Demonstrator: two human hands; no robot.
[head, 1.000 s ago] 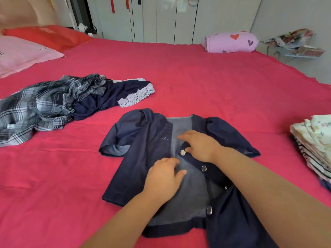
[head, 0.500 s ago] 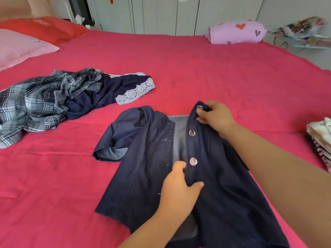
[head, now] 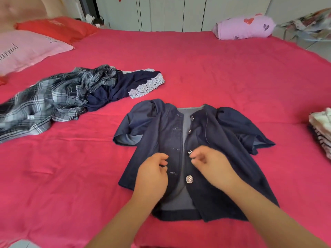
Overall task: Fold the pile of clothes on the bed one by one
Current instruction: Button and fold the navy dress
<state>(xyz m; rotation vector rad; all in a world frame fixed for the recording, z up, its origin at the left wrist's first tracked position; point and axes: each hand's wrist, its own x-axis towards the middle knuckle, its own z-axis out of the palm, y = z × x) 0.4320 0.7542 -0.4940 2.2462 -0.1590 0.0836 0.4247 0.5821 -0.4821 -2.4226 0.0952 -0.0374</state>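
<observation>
The red bed [head: 215, 68] carries everything: an unfolded pile [head: 59, 99] of a plaid shirt and a navy lace-trimmed piece lies well to the left, and a folded stack [head: 320, 133] sits at the right edge. Between them, close to the person, the navy jacket [head: 223, 140] is spread face up, collar away, with its two fronts nearly meeting and a strip of paler lining showing down the middle. The sleeves are bunched, the left one turned so its lining shows. The left hand [head: 152, 174] is over the left front and the right hand [head: 211, 163] over the right front. Both have curled fingers near the opening, but I cannot tell whether either pinches the cloth or only hovers above it. The step looks like squaring or closing the fronts before folding. The main risk is folding over those crumpled sleeves, which would lock creases in and leave a lumpy bundle that tips the stack. Pulling one front without pinning the other could drag the whole jacket askew on the smooth sheet. The metal buttons [head: 189, 179] could also catch the opposite edge or end up under a fold line, making it bulge.
</observation>
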